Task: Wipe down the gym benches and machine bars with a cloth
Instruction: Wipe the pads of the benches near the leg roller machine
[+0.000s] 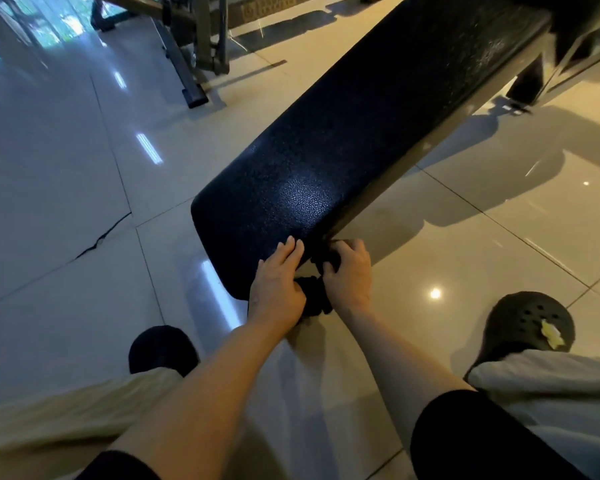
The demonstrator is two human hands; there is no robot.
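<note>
Glossy tiled floor (66,174); a black bench (326,150) crosses it. Both hands meet at its near end: left hand (278,285) flat-fingered, right hand (349,271) clutching the dark cloth (312,296). Best spread the cloth flat, then wipe lengthwise.

No text, label, brand or number can be read here. Beyond the far end of the black bench pad (343,140), at the top edge of the view, a brown board (267,8) carries rows of pale marks, but they are too blurred and small to read. The pad itself shows no lettering.
</note>
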